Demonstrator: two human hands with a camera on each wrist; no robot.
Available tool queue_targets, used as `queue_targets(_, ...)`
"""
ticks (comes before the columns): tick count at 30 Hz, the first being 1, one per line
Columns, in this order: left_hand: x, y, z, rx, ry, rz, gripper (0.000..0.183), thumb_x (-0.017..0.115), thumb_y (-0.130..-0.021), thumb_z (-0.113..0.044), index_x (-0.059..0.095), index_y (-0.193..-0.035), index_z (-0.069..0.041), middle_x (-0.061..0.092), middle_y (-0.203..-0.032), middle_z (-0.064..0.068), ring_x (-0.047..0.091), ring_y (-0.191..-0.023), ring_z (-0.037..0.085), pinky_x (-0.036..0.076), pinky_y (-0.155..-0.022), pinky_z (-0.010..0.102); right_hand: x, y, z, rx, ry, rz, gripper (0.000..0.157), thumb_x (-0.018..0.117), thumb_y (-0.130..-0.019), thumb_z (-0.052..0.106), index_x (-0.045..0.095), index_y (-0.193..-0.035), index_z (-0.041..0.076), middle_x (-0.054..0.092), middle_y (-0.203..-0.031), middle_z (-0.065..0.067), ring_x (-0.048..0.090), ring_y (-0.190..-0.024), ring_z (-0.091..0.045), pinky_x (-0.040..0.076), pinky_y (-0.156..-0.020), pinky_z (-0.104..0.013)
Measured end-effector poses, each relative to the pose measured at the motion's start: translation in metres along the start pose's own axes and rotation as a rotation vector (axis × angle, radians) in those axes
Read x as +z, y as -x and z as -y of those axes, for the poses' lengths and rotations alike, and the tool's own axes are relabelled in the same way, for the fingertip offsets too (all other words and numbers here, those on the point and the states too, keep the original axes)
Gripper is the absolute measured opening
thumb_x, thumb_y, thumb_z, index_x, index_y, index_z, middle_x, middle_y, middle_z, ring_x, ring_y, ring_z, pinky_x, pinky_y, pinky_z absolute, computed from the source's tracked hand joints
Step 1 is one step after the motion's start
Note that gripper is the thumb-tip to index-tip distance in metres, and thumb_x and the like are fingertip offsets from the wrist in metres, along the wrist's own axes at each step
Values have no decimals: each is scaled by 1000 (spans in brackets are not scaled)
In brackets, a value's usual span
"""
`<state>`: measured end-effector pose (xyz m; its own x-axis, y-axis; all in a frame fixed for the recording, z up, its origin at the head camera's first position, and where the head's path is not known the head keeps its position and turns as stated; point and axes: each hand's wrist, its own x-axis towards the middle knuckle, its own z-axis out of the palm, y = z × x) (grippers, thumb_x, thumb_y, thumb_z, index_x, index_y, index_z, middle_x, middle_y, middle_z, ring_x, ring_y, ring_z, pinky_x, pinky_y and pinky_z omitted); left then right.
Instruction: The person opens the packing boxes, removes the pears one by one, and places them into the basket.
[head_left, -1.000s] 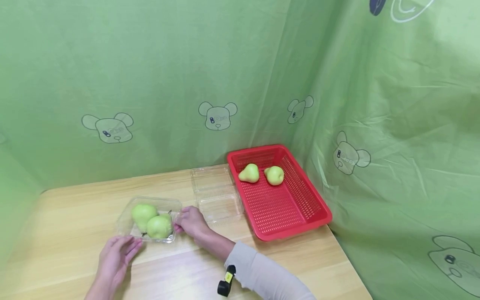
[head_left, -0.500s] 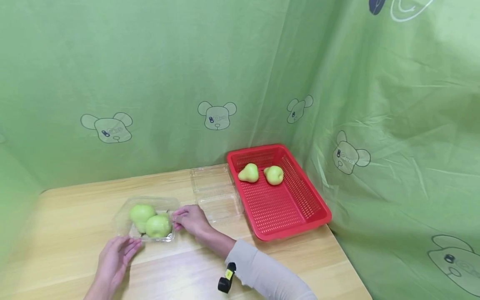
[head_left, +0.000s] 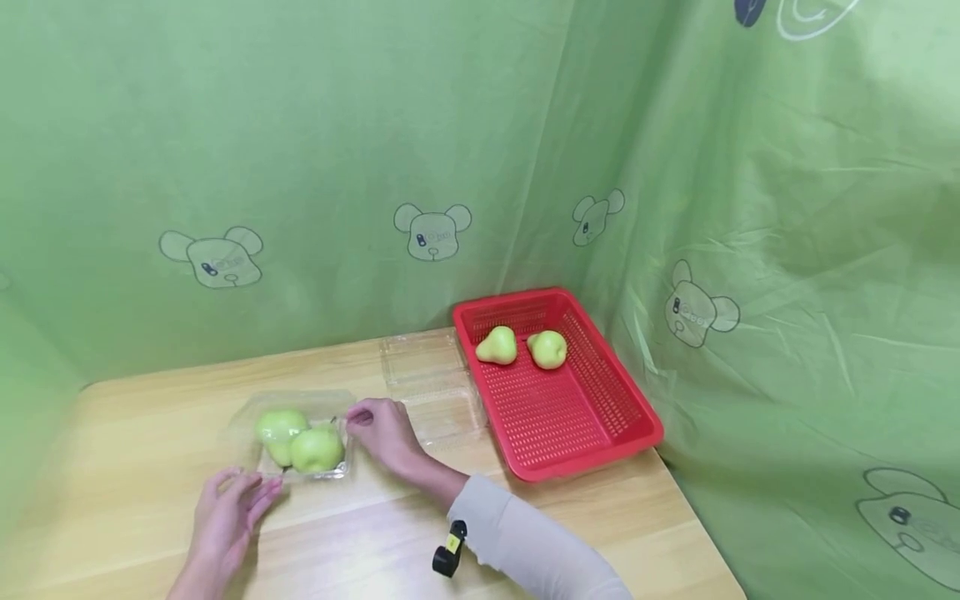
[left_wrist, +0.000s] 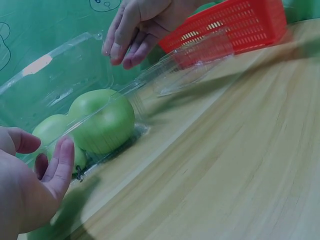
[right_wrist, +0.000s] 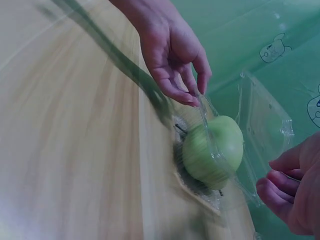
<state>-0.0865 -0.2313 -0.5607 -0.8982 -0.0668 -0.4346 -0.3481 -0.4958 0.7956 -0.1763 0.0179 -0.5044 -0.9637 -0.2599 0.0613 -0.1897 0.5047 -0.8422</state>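
Observation:
A transparent plastic clamshell box (head_left: 327,476) holds green pears (head_left: 317,450) on the left part of the table; two show plainly. Its lid (left_wrist: 60,75) stands raised at the far side, tilted over the fruit. My left hand (head_left: 228,512) is at the near left corner, with the near rim between thumb and fingers in the left wrist view. My right hand (head_left: 386,433) pinches the lid's right corner between thumb and fingertips, as the left wrist view shows. In the right wrist view, the right hand (right_wrist: 297,187) partly covers the lid's edge.
A red plastic basket (head_left: 517,475) with two pears (head_left: 497,345) inside stands at the right back. Beside it lie transparent plastic boxes (head_left: 438,415). Green cloth (head_left: 315,167) hangs behind and to the right of the wooden table (head_left: 360,550).
My right hand has risen slightly and shifted left at the box's right side, and the lid's edge has shifted a little left with it. My left hand has hardly moved.

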Motion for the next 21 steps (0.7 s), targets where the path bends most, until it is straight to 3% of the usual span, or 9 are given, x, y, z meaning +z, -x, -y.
queue_targets(5, -1, 1, -1, 14, 2, 17, 29, 55, -107, -16, 33, -126, -12, 69, -104, -6, 73, -102, 7, 58, -100, 23, -1, -7, 2, -123, 222, -71, 12, 75, -92, 12, 80, -103, 12, 81, -99, -2, 74, -85, -6, 56, -77, -8)
queue_targets(8, -2, 2, 0, 22, -7, 36, 27, 56, -106, -16, 36, -124, -10, 70, -105, -5, 73, -104, 7, 58, -101, 22, -3, -9, 4, -168, 308, -100, 10, 75, -93, 14, 81, -102, 16, 80, -104, 0, 75, -95, -10, 58, -85, -12)
queue_targets(13, -4, 3, 2, 54, -17, 87, 19, 55, -107, -19, 47, -120, -8, 71, -107, -3, 73, -104, 9, 58, -100, 24, -8, -16, 7, -194, 320, -82, 12, 72, -96, 17, 80, -106, 16, 80, -112, 0, 76, -108, -14, 58, -97, -18)
queue_targets(17, -7, 3, 1, 72, -32, 136, 26, 49, -109, -28, 49, -124, -6, 71, -109, -1, 73, -105, 11, 58, -100, 25, -12, -24, 7, -201, 301, -77, 13, 70, -98, 16, 78, -108, 14, 80, -111, -1, 77, -107, -13, 57, -93, -14)
queue_targets(21, -12, 2, 1, 51, -49, 135, 31, 45, -110, -33, 48, -126, -6, 71, -109, 0, 73, -106, 11, 58, -101, 25, -13, -31, 6, -184, 273, -61, 14, 69, -98, 15, 77, -109, 13, 80, -112, -3, 77, -106, -13, 57, -92, -13)
